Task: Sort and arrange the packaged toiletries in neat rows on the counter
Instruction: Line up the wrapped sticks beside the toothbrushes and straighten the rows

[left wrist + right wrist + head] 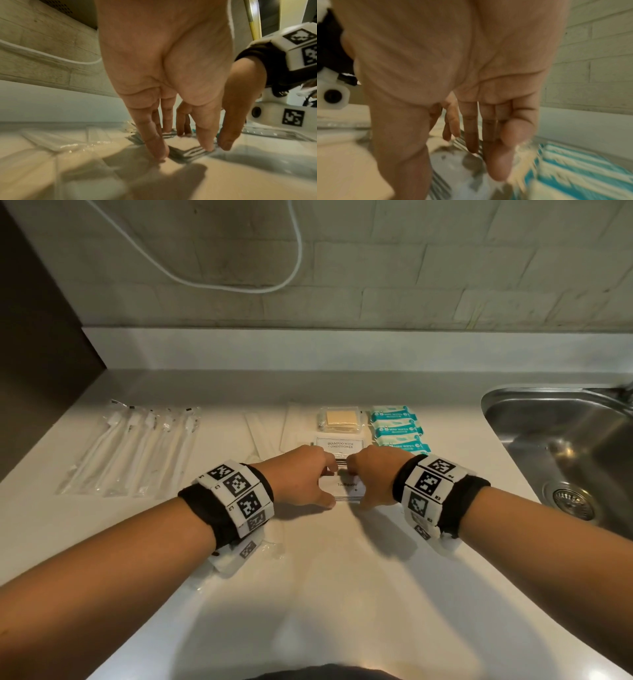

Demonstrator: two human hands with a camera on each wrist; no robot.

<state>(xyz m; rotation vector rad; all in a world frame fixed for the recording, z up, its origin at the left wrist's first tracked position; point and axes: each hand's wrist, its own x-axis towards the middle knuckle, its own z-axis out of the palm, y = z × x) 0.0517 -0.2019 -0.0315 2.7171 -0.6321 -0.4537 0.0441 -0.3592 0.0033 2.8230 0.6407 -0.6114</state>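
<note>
A small stack of white toothpaste sachets (346, 490) lies on the white counter (342, 594) between my two hands. My left hand (308, 479) brackets its left side, fingers straight and pointing down, with fingertips (161, 157) touching the counter at the stack's (187, 143) edge. My right hand (371, 474) mirrors it on the right side, its straight fingers (471, 142) set against the sachets (458, 170). Behind the stack lie a shampoo sachet (339, 444), yellow soap packs (340, 421) and blue mini wipes (397, 428).
Wrapped toothbrushes (137, 446) lie in a row at the left. Flat white packets (270, 433) sit left of the soap. A steel sink (568, 446) is sunk into the counter at the right. A clear plastic packet (270, 547) lies under my left wrist.
</note>
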